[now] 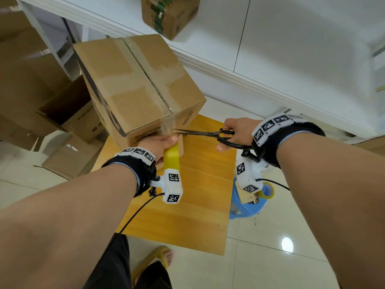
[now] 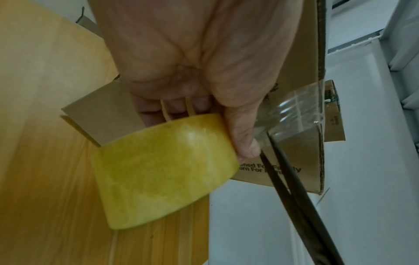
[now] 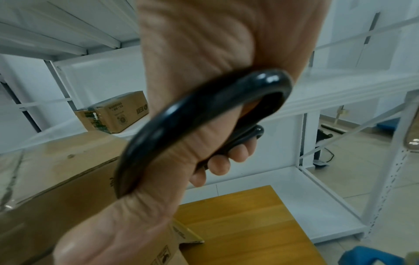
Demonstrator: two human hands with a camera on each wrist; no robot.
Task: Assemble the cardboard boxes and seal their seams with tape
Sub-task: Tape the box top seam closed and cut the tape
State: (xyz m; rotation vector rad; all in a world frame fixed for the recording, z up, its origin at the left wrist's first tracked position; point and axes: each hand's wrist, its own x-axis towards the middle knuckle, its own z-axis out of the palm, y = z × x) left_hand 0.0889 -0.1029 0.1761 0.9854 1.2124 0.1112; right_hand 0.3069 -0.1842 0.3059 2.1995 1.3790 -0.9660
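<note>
Fingers (image 2: pixel 176 109) of the left hand (image 1: pixel 161 143) curl through the core of a yellow roll of clear packing tape (image 2: pixel 163 168), thumb along its rim, tip at the tape strip. Right hand (image 1: pixel 233 132) has thumb and fingers curled through the loops of long black metal scissors (image 1: pixel 205 133). Blades slightly parted, tips at the clear tape strip (image 2: pixel 292 114) stretched from the roll up to the box edge.

Brown cardboard box (image 1: pixel 135 84) sits tilted, near lower edge on the yellow wooden tabletop (image 1: pixel 191 188), far side leaning toward the white metal shelving (image 1: pixel 270 59). Top flaps closed, clear tape running down the centre seam and over the near edge. Contents hidden. One loose flap sticks out below the left hand onto the tabletop.

Blue plastic stool (image 1: pixel 248 207) stands just beside the table's right edge, mostly behind the right wrist camera. On it: another tape roll (image 1: pixel 268 192) and a small brownish item, can't tell what.

Smaller sealed cardboard box with green-printed tape (image 1: pixel 168 13) sits on the shelf above. Pile of brown cartons (image 1: pixel 52 105) on the floor left of the table; one has its top flaps open, inside dark, contents not discernible.
</note>
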